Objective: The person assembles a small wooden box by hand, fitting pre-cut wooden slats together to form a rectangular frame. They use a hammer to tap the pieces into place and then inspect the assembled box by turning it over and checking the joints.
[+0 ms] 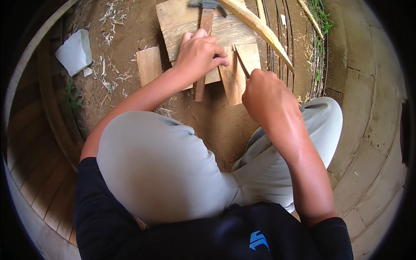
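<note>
Nearest the camera, the person crouches low, both knees in pale grey trousers (160, 169) folded up under a dark shirt, which brings the forearms out over the knees and down to the work on the ground.

Just beyond the right knee, the right hand (266, 97) is closed in a fist around a thin wooden sliver (242, 64), gripping its near end so that the free end slants up and to the far left. The tip rests on or just above a small upright plank piece (234, 80); I cannot tell whether it actually touches. Held this way, the sliver seems steadied against the wood below it.

To the left and slightly farther, the left hand (199, 54) is curled shut, knuckles up, pressing down on the wooden board (186, 26) that lies flat on the dirt. Its fingers lie over the brown hammer handle (201, 80), which runs near to far beneath the hand. The hand appears to pin board and handle in place, though whether it truly grips the handle is hidden.

Farther on, the metal hammer head (207, 4) sits at the far edge of the board. A long split bamboo strip (260, 30) slants across from far to near right. A loose small plank (148, 65) lies left of the board, and a pale stone chunk (74, 51) rests well apart at far left on the bare soil.
</note>
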